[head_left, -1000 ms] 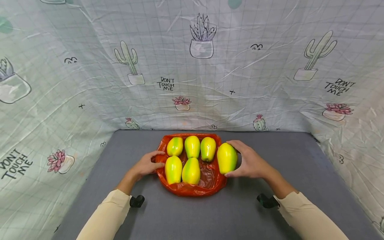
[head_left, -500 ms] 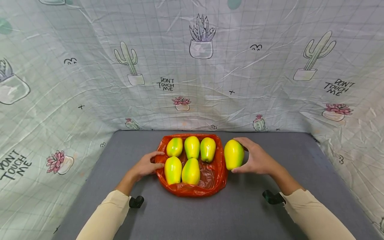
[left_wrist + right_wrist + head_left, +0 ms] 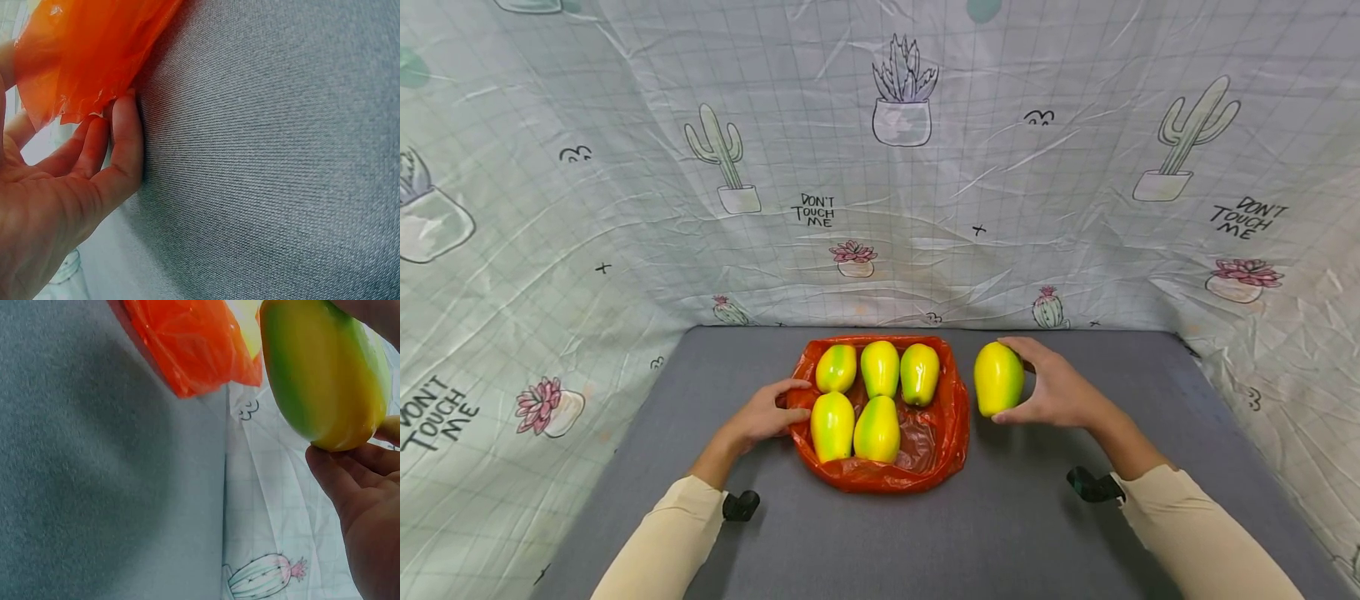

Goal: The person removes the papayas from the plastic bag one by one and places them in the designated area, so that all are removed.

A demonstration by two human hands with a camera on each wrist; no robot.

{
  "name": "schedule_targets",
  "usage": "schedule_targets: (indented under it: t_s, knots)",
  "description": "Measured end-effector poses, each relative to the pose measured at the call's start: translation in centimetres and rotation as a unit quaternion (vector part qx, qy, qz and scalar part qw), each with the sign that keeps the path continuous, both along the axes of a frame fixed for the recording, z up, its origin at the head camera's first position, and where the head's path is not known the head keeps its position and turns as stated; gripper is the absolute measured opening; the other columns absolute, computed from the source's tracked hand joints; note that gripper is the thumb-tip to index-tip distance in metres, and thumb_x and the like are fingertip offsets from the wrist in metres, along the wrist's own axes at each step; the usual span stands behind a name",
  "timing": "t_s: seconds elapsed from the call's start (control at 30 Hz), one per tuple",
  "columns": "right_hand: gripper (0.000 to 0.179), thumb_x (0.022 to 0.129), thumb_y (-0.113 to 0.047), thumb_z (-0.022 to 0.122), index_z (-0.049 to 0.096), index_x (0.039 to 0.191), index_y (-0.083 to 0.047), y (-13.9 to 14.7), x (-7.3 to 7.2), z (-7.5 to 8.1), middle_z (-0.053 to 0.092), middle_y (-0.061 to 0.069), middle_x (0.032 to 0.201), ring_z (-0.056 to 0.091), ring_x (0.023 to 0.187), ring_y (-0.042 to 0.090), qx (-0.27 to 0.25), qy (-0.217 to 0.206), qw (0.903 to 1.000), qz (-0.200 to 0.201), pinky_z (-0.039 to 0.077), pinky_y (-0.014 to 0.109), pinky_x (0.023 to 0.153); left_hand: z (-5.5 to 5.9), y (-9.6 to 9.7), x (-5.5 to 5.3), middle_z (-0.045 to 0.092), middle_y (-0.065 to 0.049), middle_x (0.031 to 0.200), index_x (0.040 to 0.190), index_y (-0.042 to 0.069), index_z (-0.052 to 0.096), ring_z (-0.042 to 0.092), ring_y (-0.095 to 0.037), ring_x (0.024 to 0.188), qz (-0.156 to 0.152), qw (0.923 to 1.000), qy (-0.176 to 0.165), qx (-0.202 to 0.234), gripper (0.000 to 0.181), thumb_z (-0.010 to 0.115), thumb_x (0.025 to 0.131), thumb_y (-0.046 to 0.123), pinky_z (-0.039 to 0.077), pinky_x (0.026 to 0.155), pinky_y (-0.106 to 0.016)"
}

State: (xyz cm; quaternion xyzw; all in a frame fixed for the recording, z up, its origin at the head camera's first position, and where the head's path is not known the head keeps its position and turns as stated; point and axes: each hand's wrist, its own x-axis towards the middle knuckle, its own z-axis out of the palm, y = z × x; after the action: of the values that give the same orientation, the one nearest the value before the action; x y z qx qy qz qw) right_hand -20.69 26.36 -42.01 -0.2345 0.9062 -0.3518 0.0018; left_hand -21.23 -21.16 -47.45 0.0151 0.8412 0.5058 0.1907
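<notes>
My right hand [image 3: 1060, 387] grips a yellow-green papaya [image 3: 998, 379], just right of a red plastic bag [image 3: 887, 478]. In the right wrist view, fingertips press the lower end of this papaya [image 3: 325, 381], which is raised off the table. My left hand [image 3: 763, 413] holds the bag's left edge. The left wrist view has its curled fingers [image 3: 128, 134] right at the crumpled edge of the bag [image 3: 94, 56], low against the table. Inside the bag, whose mouth is spread wide, several papayas [image 3: 877, 429] lie in two rows, with bare red plastic at the front right.
The grey cloth-covered table [image 3: 865, 550] ends at a hanging sheet [image 3: 970, 183] printed with cacti, which also closes off both sides. A dark wrist-worn device [image 3: 742, 505] sits by the left sleeve, and another device [image 3: 1093, 485] by the right one.
The papaya in my right hand has moved right and slightly away from me, from the bag's right rim to a short gap beside it. My left hand and the bag stay put.
</notes>
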Motion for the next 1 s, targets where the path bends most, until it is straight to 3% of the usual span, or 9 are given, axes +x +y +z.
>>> schedule_targets:
  t_s: [0.4, 1.0]
  knots:
    - [0.111, 0.066, -0.037, 0.099, 0.041, 0.153, -0.001, 1.7, -0.4, 0.1, 0.054, 0.018, 0.146, 0.059, 0.119, 0.032, 0.005, 0.003, 0.9999, -0.016, 0.051, 0.059, 0.105, -0.1, -0.1, -0.4, 0.055, -0.022, 0.135, 0.148, 0.011, 0.053, 0.063, -0.020, 0.091, 0.009, 0.9997, -0.008, -0.020, 0.061, 0.075, 0.094, 0.026, 0.055, 0.074, -0.028]
    - [0.111, 0.069, -0.036, 0.098, 0.039, 0.155, 0.001, 3.7, -0.8, 0.9, 0.050, 0.024, 0.149, 0.057, 0.122, 0.039, 0.019, -0.018, 0.9994, -0.023, 0.049, 0.064, 0.103, -0.3, -0.2, -0.1, 0.055, -0.023, 0.136, 0.150, 0.008, 0.051, 0.063, -0.021, 0.094, 0.003, 0.9999, 0.001, -0.016, 0.063, 0.074, 0.095, 0.025, 0.056, 0.074, -0.029]
